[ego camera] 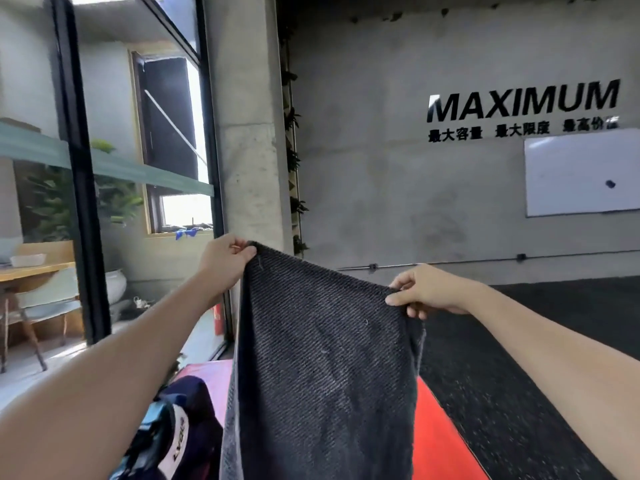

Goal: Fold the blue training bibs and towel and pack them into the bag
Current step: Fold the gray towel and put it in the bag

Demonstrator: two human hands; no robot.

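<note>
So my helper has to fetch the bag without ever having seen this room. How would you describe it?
Start at the concrete pillar beside the glass wall, then look down to the pink and red mat on the floor. The bag sits at the mat's left end, left of the hanging dark towel. It is navy with a white lettered patch.

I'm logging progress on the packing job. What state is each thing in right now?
towel: unfolded, held up, hanging down
left hand: pinches the towel's top left corner
right hand: pinches the top right corner
bag: below left, contents unclear
whiteboard: mounted, nearly blank
</note>
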